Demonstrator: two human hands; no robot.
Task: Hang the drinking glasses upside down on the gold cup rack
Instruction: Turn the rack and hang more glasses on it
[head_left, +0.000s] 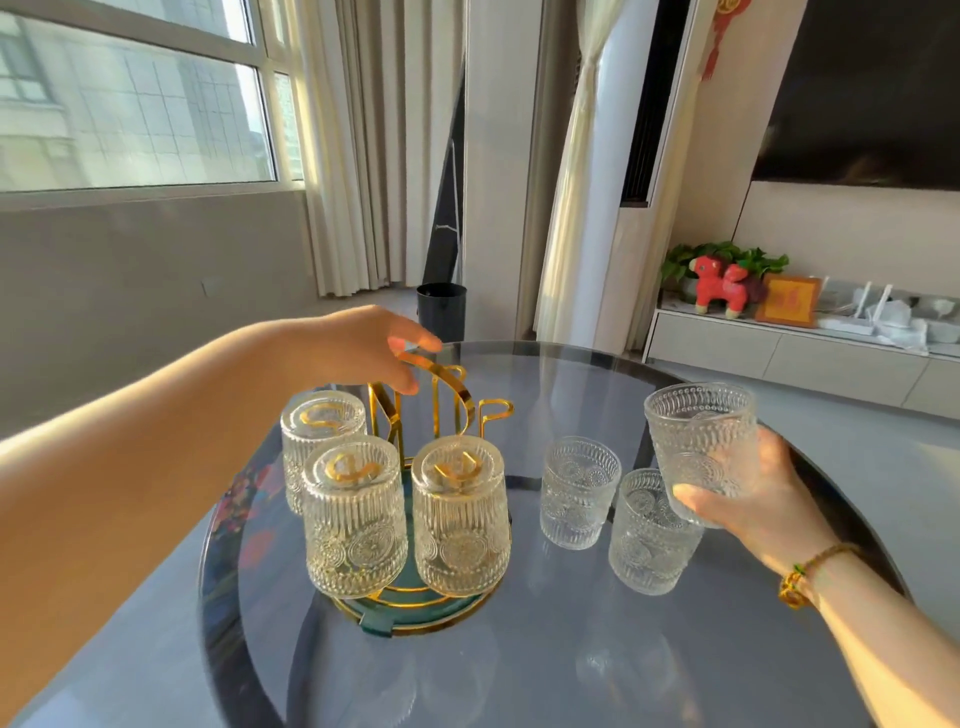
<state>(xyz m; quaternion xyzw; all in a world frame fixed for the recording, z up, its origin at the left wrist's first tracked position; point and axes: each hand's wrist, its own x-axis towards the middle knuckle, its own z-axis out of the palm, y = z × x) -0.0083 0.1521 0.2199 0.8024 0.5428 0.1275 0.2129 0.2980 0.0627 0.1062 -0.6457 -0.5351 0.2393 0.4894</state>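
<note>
The gold cup rack (470, 410) stands on a round glass table (545, 649), left of centre. Three embossed glasses hang upside down on its pegs: one at the back left (322, 441), one at the front left (356, 519), one at the front right (460, 525). My left hand (363, 348) pinches the rack's curved top handle. My right hand (753, 493) holds an upright glass (698, 441) in the air at the right. Two more upright glasses (579, 491) (649, 530) stand on the table beside the rack.
Bare gold pegs (491, 413) show at the back right of the rack. Beyond the table's far edge stands a dark bin (441, 309). A low white cabinet (779, 348) with ornaments runs along the right wall.
</note>
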